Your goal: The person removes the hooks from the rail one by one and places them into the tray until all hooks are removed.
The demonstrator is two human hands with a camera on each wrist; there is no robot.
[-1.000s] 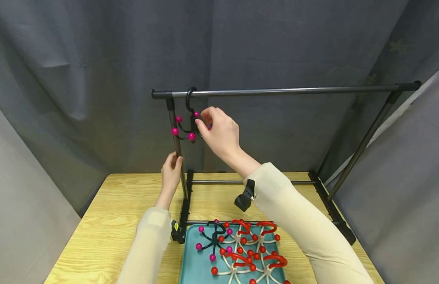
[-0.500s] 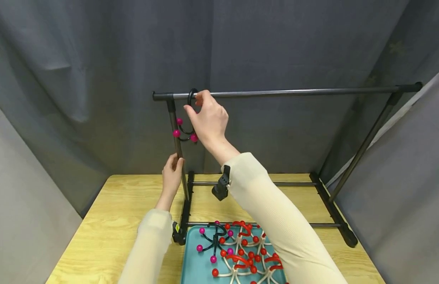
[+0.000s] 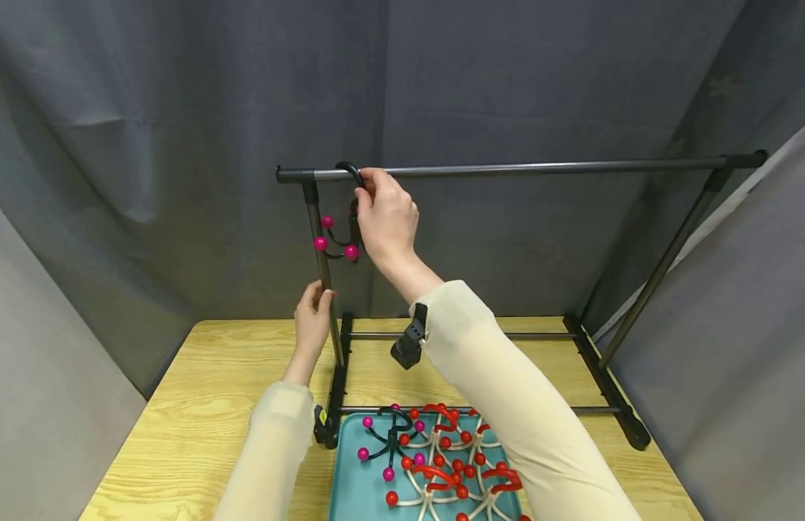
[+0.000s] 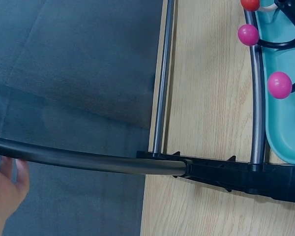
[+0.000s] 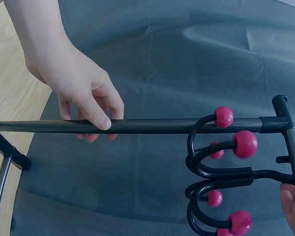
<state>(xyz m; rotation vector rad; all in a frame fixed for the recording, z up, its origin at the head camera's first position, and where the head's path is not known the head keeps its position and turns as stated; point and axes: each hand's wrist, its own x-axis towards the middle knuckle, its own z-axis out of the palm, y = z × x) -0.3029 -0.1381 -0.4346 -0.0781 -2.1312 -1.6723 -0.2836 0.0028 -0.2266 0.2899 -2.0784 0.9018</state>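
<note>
A black claw-style hanger (image 3: pixel 355 230) with pink ball tips hangs by its hook from the left end of the metal rack's top rail (image 3: pixel 507 170). My right hand (image 3: pixel 389 217) pinches the hook just below the rail. In the right wrist view, the hanger's curved arms (image 5: pixel 206 172) point away from the rail, and only the fingertips of that hand show at the right edge. Lower down, my left hand (image 3: pixel 311 322) grips the rack's left post (image 5: pixel 152 126), its thumb on one side and fingers behind. The left wrist view shows the same post (image 4: pixel 88 160) with fingers curled under it.
A teal tray (image 3: pixel 344 499) stands at the rack's front, on the wooden table (image 3: pixel 200 405). It holds another black hanger (image 3: pixel 392 438) with pink balls and several white-and-red hangers (image 3: pixel 428 492). Grey curtains (image 3: pixel 181 145) close in the back and sides.
My right hand has moved up and left from beside the hanger's arms to its hook. The hook now sits turned on the rail. My left hand keeps its place on the post.
</note>
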